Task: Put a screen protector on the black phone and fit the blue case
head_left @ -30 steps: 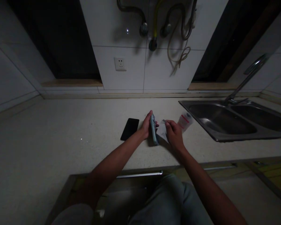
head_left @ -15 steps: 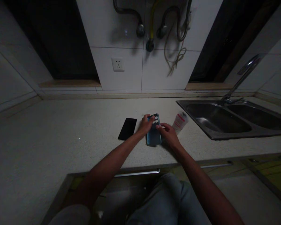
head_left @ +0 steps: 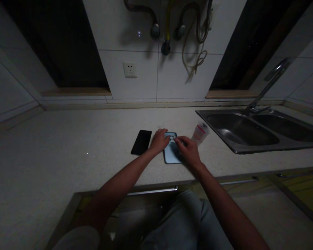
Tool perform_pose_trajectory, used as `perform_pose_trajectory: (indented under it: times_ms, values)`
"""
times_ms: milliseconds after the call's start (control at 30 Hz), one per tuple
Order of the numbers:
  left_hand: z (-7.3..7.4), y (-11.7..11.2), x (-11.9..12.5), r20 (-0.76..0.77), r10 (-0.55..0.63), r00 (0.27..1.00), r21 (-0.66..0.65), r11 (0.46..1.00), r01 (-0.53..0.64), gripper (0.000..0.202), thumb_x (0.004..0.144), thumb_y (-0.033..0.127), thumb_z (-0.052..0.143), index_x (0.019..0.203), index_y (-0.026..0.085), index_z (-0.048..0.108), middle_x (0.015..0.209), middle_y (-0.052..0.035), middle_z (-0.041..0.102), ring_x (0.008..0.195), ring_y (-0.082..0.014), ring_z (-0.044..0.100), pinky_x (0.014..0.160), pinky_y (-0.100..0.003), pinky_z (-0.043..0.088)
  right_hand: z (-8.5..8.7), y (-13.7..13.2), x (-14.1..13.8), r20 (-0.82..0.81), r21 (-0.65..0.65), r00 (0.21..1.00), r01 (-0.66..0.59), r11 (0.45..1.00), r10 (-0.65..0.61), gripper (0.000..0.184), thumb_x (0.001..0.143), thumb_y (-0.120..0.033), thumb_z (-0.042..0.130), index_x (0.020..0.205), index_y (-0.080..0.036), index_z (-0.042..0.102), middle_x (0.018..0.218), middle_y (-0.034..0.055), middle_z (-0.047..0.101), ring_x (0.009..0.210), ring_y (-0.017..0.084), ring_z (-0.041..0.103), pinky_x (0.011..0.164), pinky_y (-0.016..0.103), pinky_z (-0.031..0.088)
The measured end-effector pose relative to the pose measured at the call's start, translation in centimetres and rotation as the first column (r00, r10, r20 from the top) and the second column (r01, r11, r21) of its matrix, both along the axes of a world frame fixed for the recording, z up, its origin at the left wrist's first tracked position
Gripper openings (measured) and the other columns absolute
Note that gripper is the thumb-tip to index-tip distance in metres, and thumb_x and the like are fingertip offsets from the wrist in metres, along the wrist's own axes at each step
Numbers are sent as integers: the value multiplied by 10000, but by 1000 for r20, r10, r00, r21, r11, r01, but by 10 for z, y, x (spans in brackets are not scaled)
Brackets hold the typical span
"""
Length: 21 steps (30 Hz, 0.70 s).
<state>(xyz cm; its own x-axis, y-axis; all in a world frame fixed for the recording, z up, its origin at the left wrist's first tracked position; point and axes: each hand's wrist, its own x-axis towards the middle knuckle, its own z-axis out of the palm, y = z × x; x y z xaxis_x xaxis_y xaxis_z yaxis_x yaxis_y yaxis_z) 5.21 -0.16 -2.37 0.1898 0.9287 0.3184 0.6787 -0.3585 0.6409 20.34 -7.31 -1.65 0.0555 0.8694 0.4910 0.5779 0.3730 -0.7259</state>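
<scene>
A light blue phone point(head_left: 170, 155) lies flat, back side up, on the pale countertop point(head_left: 80, 139). My left hand point(head_left: 159, 139) rests on its upper left corner with fingers curled over the edge. My right hand point(head_left: 188, 149) covers its right side, fingertips pressed near the camera cutouts. A black phone point(head_left: 141, 142) lies screen up just left of my left hand. A small white bottle with a red label point(head_left: 200, 132) lies tipped on the counter right of my right hand.
A steel double sink point(head_left: 255, 130) with a tall tap point(head_left: 271, 78) fills the right of the counter. Hoses point(head_left: 195, 38) and a wall socket point(head_left: 129, 69) are on the tiled wall behind. A drawer handle point(head_left: 151, 190) runs below the counter edge.
The blue phone stood on its edge in my left hand, then was laid down flat. My right hand moved left onto it from the white sheet beside it.
</scene>
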Motion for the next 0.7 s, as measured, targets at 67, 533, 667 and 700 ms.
perform_pose_trajectory:
  times_ms: [67,533,667,700]
  values:
    - [-1,-5,3,-119,-18,993,45,999,24,380,865,185,567,1231,95,619,1222,-166,639,1191,-268,548,1043,-368,400,-3,1,0,106,-33,993,-43,999,46,321,905,-420,553,948,-172,751,839,71,759,707,201,655,668,296,462]
    - [53,-12,-41,-468,358,808,234,932,-278,430,890,331,544,1269,129,561,1292,-209,572,1221,-356,475,975,-471,389,-1,-2,-2,363,-157,932,68,985,-6,284,932,-354,520,996,-202,751,920,80,777,824,232,720,731,302,489]
    - [53,-6,-61,-574,322,753,-83,892,-445,695,784,534,653,1324,120,511,1294,-250,574,1205,-413,510,929,-493,437,-2,-1,-1,328,-160,945,59,985,-3,290,931,-361,520,1010,-203,750,945,76,778,837,229,720,748,308,494]
    - [53,-4,-64,-579,309,755,-130,878,-460,738,760,563,666,1334,130,501,1297,-246,578,1210,-415,515,924,-485,447,-3,-1,-1,319,-161,948,56,985,-1,293,930,-363,520,1014,-201,750,943,76,778,831,228,719,745,308,494]
